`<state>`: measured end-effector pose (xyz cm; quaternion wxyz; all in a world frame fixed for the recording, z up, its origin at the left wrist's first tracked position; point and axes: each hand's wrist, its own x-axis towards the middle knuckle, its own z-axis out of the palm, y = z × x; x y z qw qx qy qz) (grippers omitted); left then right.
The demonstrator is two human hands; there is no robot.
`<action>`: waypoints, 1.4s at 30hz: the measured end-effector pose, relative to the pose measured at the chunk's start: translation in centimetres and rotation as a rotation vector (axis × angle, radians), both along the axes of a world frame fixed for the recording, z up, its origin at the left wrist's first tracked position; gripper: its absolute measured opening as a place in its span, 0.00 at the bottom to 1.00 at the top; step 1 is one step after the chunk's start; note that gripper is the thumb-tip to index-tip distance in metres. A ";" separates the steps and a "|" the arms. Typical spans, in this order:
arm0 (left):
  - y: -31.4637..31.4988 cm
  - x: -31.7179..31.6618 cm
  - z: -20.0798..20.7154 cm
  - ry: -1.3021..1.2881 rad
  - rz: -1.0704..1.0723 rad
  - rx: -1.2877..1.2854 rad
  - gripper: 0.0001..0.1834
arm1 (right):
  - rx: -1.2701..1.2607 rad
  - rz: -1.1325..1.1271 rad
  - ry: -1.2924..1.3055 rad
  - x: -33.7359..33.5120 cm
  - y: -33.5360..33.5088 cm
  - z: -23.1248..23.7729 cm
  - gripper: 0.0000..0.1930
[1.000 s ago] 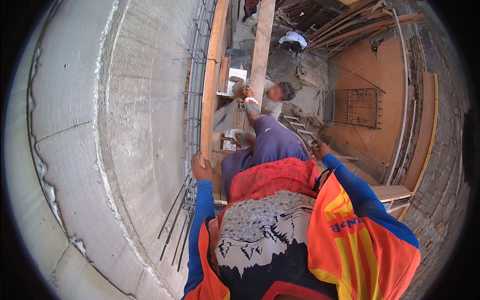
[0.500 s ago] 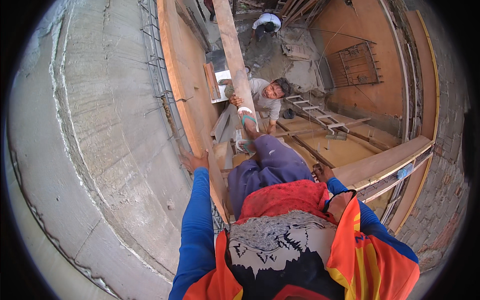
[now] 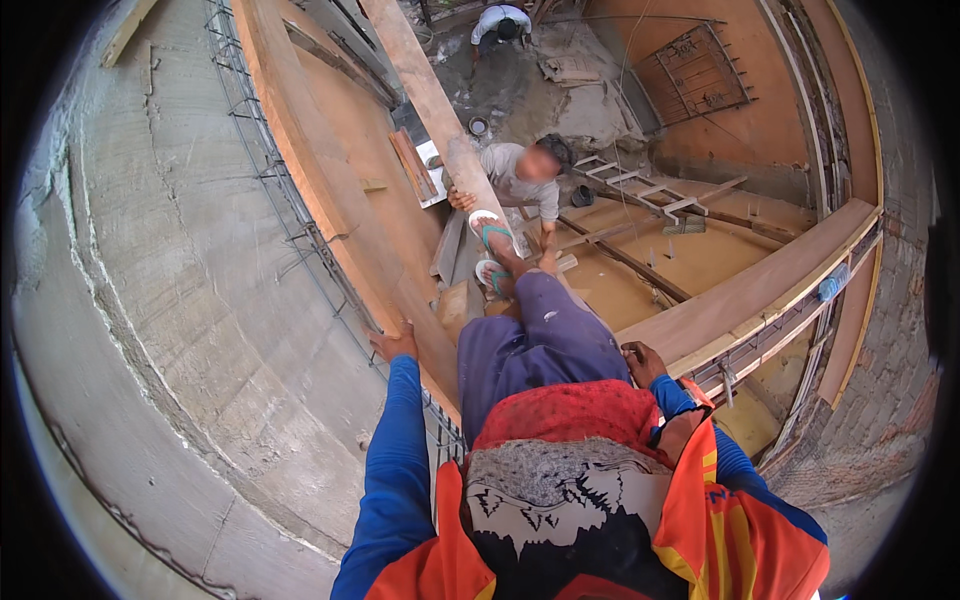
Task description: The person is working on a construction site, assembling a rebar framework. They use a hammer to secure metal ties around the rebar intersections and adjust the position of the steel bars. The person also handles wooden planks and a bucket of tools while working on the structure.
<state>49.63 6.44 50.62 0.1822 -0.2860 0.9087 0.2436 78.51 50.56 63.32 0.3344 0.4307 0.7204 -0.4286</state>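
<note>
L hand (image 3: 394, 343) fingers spread wide on long, grainy wood board (image 3: 300, 150); R hand (image 3: 642, 363) curled nr flat brn plank (image 3: 757, 286), can't tell if gripping.

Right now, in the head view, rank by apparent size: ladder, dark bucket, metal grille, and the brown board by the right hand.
1. Brown board
2. Metal grille and ladder: too alike to rank
3. Dark bucket, clearly smallest
</note>
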 end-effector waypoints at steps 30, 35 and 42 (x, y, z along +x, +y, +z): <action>-0.2 0.2 -0.3 0.043 -0.057 0.118 0.66 | 0.119 -0.193 0.046 7.0 -9.1 1.5 0.18; -1.3 0.0 -0.9 0.073 -0.131 0.142 0.68 | 0.041 -0.416 -0.029 5.5 -10.3 5.1 0.19; -4.8 -0.2 -4.9 -0.058 -0.055 0.142 0.68 | 0.198 -0.476 -0.016 8.2 -15.2 2.8 0.21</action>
